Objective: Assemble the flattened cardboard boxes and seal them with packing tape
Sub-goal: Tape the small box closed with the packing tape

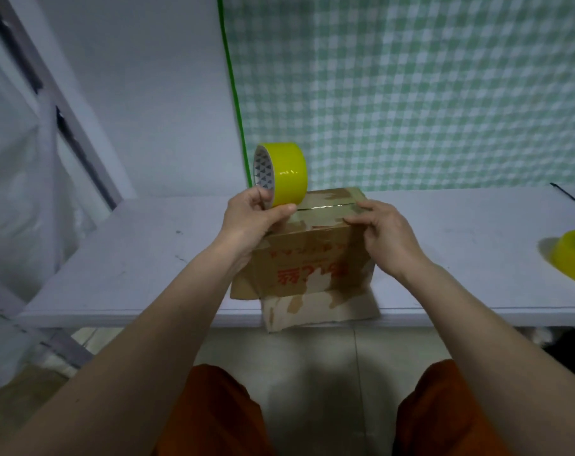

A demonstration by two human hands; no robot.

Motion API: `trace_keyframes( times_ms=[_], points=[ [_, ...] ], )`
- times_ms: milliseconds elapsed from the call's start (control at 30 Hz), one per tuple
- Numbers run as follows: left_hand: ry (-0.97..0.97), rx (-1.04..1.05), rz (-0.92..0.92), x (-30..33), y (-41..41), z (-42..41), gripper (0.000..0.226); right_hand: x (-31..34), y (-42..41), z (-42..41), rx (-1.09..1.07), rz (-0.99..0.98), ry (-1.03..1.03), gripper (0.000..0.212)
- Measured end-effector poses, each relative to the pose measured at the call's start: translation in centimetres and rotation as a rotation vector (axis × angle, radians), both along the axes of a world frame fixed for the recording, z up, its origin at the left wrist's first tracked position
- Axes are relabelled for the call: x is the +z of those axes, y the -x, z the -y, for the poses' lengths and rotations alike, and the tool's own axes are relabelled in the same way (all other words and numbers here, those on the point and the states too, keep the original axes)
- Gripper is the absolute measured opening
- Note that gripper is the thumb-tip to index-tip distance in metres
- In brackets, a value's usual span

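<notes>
A brown cardboard box [307,264] with red print stands on the white table [141,261] at its front edge, top flaps closed. A loose bottom flap [319,307] sticks out over the table's edge. My left hand [251,222] grips a yellow roll of packing tape [284,174] upright above the box's top left corner. A strip of clear tape [325,207] runs from the roll along the top seam. My right hand [383,236] presses with curled fingers on the box's top right edge, pinching the tape end there.
A second yellow tape roll [574,256] lies at the table's right end. A black cable [570,197] crosses the far right corner. A green-checked cloth [411,93] hangs behind the table. A window frame [65,126] is on the left. My knees in orange trousers [223,416] are below.
</notes>
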State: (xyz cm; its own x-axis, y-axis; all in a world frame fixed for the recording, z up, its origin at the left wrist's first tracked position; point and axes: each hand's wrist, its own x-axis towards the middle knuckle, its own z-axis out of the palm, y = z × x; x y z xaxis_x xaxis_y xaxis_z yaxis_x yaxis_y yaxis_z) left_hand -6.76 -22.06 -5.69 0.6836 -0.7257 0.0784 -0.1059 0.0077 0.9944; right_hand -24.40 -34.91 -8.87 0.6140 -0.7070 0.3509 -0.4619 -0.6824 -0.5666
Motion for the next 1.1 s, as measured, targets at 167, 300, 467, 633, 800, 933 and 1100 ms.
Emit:
trace_keyframes(
  times_ms=[167,300,467,633,800,933,1100],
  points=[
    [-0.062,-0.185,0.322,1.1,1.6,-0.5,0.03,2.3,-1.4,-3.0,0.154,0.421,-0.208,0.077],
    [0.002,-0.326,0.337,2.0,2.4,-0.9,0.031,4.2,-1.6,-3.9,0.233,0.685,-0.35,0.083],
    [-0.012,-0.411,0.372,1.4,2.7,-1.8,0.063,5.1,-1.6,-4.1,0.18,0.613,-0.28,0.043],
    [0.067,-0.174,0.061,0.5,3.1,-2.1,0.072,4.4,-2.1,-4.2,0.053,0.802,-0.602,0.013],
    [0.01,-0.129,-0.119,-0.2,3.2,-2.4,0.019,3.6,-2.4,-4.8,-0.01,0.796,-0.578,0.036],
    [0.127,-0.193,-0.546,0.3,3.0,-2.6,0.024,3.1,-2.9,-4.8,-0.121,0.814,-0.601,0.031],
    [0.131,-0.124,-0.677,0.4,2.6,-2.7,0.02,3.0,-3.4,-5.4,-0.13,0.845,-0.661,0.037]
  ],
)
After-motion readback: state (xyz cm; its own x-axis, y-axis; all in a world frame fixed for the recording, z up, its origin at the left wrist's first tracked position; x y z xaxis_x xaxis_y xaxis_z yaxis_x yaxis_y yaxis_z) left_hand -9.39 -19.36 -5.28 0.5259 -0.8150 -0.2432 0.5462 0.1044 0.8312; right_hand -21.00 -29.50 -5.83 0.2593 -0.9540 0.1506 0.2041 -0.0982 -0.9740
